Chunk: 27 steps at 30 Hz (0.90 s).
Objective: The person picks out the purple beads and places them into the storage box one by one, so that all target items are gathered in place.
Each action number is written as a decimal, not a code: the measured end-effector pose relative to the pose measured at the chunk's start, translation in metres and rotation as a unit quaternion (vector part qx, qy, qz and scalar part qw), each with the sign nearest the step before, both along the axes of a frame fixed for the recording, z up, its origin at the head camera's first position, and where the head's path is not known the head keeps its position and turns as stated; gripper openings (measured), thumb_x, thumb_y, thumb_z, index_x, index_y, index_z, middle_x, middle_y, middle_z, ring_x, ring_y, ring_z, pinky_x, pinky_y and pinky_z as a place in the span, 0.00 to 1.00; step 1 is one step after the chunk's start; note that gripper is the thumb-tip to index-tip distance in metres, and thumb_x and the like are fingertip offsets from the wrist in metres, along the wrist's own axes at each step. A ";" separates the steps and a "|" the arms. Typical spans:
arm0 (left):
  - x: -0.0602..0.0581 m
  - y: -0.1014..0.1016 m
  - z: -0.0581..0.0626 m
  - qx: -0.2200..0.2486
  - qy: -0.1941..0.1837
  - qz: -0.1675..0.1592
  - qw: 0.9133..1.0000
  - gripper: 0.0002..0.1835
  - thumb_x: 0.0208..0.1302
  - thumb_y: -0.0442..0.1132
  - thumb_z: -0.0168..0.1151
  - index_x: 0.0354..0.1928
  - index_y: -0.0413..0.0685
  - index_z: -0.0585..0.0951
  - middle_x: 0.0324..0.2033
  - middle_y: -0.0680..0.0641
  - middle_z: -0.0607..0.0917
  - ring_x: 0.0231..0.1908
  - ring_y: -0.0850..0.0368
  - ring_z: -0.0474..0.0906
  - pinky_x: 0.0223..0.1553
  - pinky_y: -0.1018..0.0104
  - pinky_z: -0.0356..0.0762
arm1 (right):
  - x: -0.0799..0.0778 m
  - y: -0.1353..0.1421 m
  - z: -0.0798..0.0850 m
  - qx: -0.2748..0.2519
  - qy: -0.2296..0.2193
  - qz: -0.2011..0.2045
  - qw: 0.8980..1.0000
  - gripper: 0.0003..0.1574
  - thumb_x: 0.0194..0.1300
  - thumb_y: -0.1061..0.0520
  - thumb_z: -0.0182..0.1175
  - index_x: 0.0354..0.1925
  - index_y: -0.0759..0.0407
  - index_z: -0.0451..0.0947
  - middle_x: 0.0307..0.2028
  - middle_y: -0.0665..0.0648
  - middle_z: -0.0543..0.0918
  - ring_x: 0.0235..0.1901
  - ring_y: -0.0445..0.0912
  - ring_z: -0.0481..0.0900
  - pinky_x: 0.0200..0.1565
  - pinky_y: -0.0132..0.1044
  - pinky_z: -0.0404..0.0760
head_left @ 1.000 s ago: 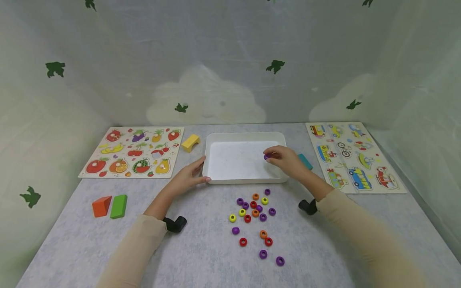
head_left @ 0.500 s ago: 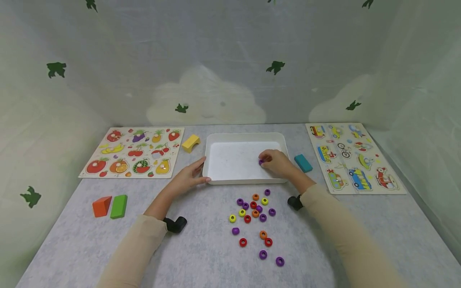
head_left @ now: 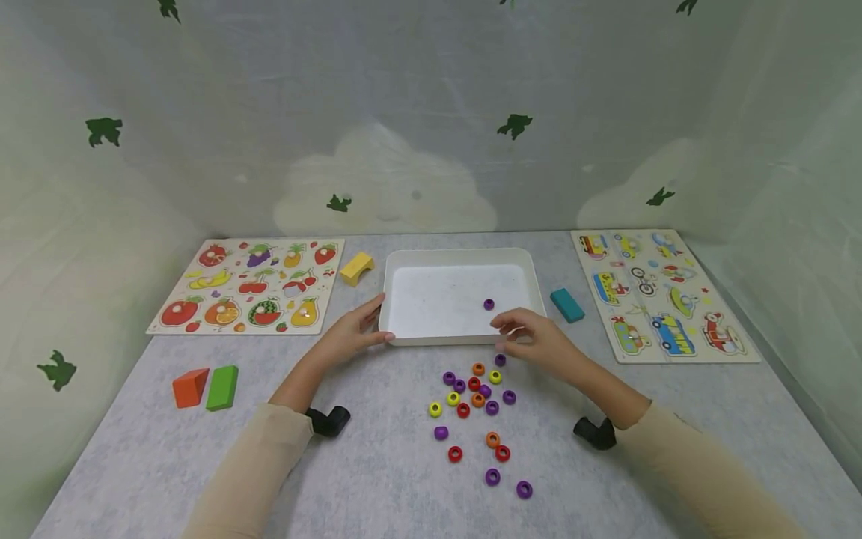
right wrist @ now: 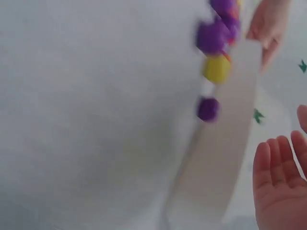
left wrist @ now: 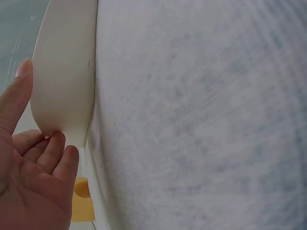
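A shallow white tray [head_left: 438, 299] lies on the table, with one purple bead [head_left: 488, 305] inside, toward its right front. My left hand [head_left: 352, 330] holds the tray's left front corner: fingers at the side wall, thumb at the front. In the left wrist view, that hand's fingers [left wrist: 56, 151] bend against the outer wall. Over the tray's front rim, right of the middle, is my right hand [head_left: 539, 343], its fingers loosely bent and holding nothing. Just below its fingertips, on the table, sits another purple bead [head_left: 500, 360]. Motion blurs the beads in the right wrist view.
Several purple, red, orange and yellow beads [head_left: 478, 400] are scattered before the tray. A fruit board [head_left: 245, 287] and yellow block [head_left: 357, 268] are left; a teal block [head_left: 568, 305] and vehicle board [head_left: 663, 296] right. Orange [head_left: 191, 388] and green [head_left: 222, 388] blocks lie front left.
My right hand lowered the purple bead into the tray and let it go. It then moved back toward me, to the front rim. My left hand stayed at the tray's corner.
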State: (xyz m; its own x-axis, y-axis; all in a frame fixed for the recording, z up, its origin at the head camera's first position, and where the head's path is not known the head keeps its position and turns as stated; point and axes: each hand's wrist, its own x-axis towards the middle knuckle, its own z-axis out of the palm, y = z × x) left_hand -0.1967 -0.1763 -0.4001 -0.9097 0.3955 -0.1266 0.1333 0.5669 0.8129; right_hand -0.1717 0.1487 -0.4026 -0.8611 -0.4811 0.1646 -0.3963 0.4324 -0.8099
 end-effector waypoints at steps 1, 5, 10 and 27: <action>0.002 0.002 0.004 0.001 -0.002 0.003 1.000 0.42 0.47 0.44 0.60 0.62 0.44 0.48 0.60 0.46 0.49 0.57 0.53 0.51 0.56 0.60 0.51 | 0.005 0.001 -0.003 -0.001 -0.008 0.010 1.000 0.19 0.49 0.56 0.59 0.42 0.59 0.71 0.39 0.56 0.74 0.38 0.48 0.72 0.41 0.37 0.73; 0.005 0.003 0.009 -0.004 0.001 0.003 1.000 0.42 0.48 0.43 0.60 0.62 0.43 0.48 0.60 0.45 0.49 0.57 0.52 0.51 0.55 0.60 0.52 | 0.014 0.004 -0.017 0.018 -0.022 0.037 0.999 0.18 0.50 0.59 0.58 0.42 0.60 0.72 0.39 0.55 0.75 0.37 0.47 0.73 0.40 0.38 0.73; 0.005 0.002 0.007 -0.001 -0.004 0.004 1.000 0.42 0.48 0.43 0.60 0.62 0.45 0.48 0.60 0.46 0.49 0.57 0.53 0.51 0.56 0.61 0.52 | 0.014 0.006 -0.030 0.054 -0.014 0.036 0.998 0.16 0.50 0.59 0.58 0.41 0.56 0.73 0.38 0.49 0.75 0.38 0.41 0.72 0.40 0.31 0.73; -0.012 -0.009 -0.025 -0.004 0.010 0.000 1.000 0.46 0.41 0.55 0.60 0.62 0.54 0.48 0.60 0.53 0.49 0.57 0.59 0.51 0.55 0.63 0.53 | -0.003 -0.001 -0.002 0.055 0.021 -0.034 0.998 0.13 0.52 0.58 0.57 0.39 0.57 0.74 0.33 0.45 0.74 0.32 0.37 0.71 0.38 0.30 0.74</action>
